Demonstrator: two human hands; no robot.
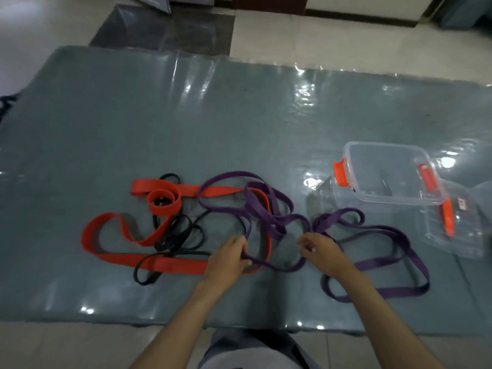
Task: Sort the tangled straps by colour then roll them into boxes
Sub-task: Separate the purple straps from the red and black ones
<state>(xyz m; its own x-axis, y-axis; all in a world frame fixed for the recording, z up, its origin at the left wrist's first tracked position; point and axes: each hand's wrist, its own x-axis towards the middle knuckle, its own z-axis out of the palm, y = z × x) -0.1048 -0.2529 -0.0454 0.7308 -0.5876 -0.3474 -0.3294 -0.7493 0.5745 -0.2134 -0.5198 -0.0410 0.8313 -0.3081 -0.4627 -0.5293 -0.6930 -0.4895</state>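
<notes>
A wide red strap lies in loops at the left of the table, with a thin black strap tangled over it. A purple strap crosses the red one in the middle, and more purple loops spread to the right. My left hand pinches the purple strap where it lies over the red one. My right hand grips the purple strap about a hand's width further right. Two clear boxes with orange clips stand at the right, with no straps in them.
The table is covered with a grey cloth under shiny clear plastic. Its near edge runs just in front of my body. Tiled floor lies beyond the far edge.
</notes>
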